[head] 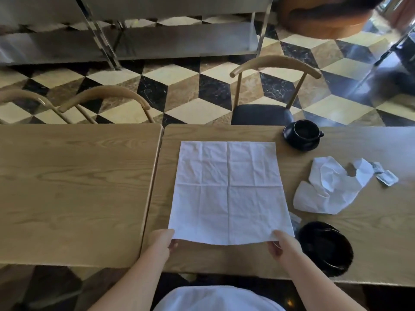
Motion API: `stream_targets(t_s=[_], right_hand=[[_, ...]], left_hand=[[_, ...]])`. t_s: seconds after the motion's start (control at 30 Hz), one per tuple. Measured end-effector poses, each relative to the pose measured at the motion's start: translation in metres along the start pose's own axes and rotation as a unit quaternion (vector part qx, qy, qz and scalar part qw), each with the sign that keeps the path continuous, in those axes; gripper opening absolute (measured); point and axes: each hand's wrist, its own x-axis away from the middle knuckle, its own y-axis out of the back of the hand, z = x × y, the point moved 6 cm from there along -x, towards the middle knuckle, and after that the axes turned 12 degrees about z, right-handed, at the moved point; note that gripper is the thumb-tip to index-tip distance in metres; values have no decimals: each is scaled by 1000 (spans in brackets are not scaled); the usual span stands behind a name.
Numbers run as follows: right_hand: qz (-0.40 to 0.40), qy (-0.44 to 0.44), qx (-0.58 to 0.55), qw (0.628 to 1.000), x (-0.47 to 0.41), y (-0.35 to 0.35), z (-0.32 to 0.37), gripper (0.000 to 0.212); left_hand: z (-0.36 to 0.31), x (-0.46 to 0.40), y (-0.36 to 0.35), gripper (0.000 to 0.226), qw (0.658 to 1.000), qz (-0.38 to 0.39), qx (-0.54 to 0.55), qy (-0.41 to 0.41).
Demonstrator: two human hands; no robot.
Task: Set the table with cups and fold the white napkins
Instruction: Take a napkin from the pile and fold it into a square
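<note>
a white napkin [229, 189] is found spread flat on the right-hand bench [359, 239], its long axis running away from the person. the near edge is lifted slightly off the wood. the left hand [160, 241] is pinched on the near left corner, and the right hand [284, 244] is pinched on the near right corner; both are grasping cloth, neither is free. the rest of the napkin lies directly ahead of both hands, so a fold would be judged to carry the near edge forward toward the far edge. the path over the cloth is noted as unobstructed.

to the right, a crumpled napkin [332, 187] lies apart from the flat one, with small scraps of paper [385, 176] beyond it. a black cup on a saucer [302, 134] stands near the far right corner of the napkin. a second black dish [325, 248] sits just beside the right hand and could be brushed by that wrist. the left bench [74, 187] carries nothing visible.
</note>
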Motion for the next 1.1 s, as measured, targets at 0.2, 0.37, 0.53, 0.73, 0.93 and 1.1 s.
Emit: stream_targets(t_s=[0.2, 0.37, 0.53, 0.73, 0.93, 1.1], right_hand=[[-57, 91, 72, 992, 8, 12, 18, 17], [-41, 212, 110, 970, 28, -5, 78, 54], [46, 244, 164, 955, 28, -32, 151, 14], [102, 251, 326, 906, -2, -82, 227, 10], [44, 284, 488, 824, -51, -120, 280, 29], [22, 263, 507, 821, -102, -140, 294, 32]], left_hand=[[-16, 9, 9, 23, 991, -23, 43, -121], [-70, 21, -3, 22, 976, 50, 78, -195], [-144, 27, -23, 20, 947, 156, 168, -223], [-214, 11, -45, 7, 959, 101, 6, -264], [-254, -29, -61, 9, 960, 7, -66, -271], [-275, -64, -79, 21, 960, -4, -138, -242]])
